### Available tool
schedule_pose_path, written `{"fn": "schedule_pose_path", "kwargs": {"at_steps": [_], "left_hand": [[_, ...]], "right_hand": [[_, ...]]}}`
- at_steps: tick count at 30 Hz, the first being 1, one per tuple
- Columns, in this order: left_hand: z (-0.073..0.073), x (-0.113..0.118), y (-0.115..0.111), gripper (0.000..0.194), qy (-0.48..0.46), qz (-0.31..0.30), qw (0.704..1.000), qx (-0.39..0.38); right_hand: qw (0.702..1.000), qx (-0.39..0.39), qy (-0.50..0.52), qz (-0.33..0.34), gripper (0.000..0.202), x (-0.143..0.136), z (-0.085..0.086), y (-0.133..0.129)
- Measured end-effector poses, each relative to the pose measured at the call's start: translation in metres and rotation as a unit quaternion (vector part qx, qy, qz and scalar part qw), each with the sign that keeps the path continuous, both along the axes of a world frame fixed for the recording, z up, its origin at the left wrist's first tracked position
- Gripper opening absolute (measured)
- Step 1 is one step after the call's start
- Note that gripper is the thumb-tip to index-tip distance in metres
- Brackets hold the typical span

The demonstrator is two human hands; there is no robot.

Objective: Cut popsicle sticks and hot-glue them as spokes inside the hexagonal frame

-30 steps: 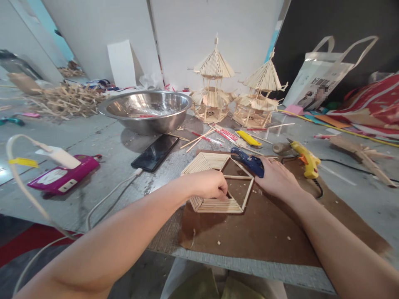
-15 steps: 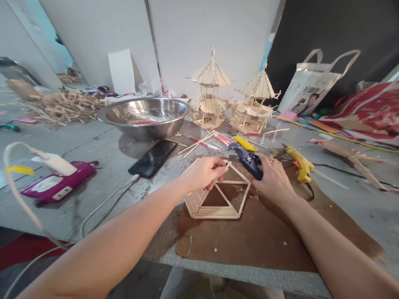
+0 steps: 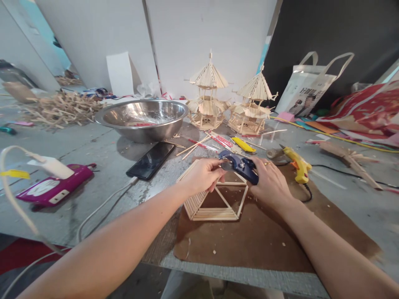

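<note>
A hexagonal frame of pale wooden sticks (image 3: 215,216) lies on a brown sheet (image 3: 249,245), its left and near sides filled with rows of sticks. My left hand (image 3: 204,176) is closed in a pinch over the frame's far left part, on a thin wooden stick mostly hidden by the fingers. A dark blue hand cutter (image 3: 241,166) with a metal blade is gripped in my right hand (image 3: 269,180). Its head points left and meets my left fingertips. The jaw opening is hard to make out.
Two stick pagodas (image 3: 208,104) stand behind, beside a steel bowl (image 3: 143,133). A phone (image 3: 151,162) and a purple power strip (image 3: 56,189) lie left. On the right is a yellow glue gun (image 3: 297,164) with its cord. A yellow utility knife (image 3: 243,144) lies beyond the cutter.
The cutter has moved left with my right hand, bringing its head to my left fingertips. My left hand stays pinched over the frame. The whole view has shifted slightly.
</note>
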State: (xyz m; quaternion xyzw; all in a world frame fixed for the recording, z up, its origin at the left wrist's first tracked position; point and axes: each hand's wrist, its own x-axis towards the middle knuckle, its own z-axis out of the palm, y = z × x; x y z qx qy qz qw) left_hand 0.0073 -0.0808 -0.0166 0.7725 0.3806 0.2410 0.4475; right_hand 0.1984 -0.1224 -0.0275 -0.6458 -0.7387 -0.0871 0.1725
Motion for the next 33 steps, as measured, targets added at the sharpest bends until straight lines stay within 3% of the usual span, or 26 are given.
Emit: {"fn": "schedule_pose_path", "kwargs": {"at_steps": [23,33], "left_hand": [[0.0017,-0.0002,-0.0014,0.030,-0.030,0.007,0.998,-0.063],[0.0006,0.0000,-0.0015,0.025,-0.054,0.013,0.996,-0.075]], "right_hand": [[0.999,0.010,-0.039,-0.014,0.038,-0.0024,0.0033,-0.0023],[0.998,-0.016,-0.044,-0.052,0.031,-0.0028,0.0022,-0.0020]]}}
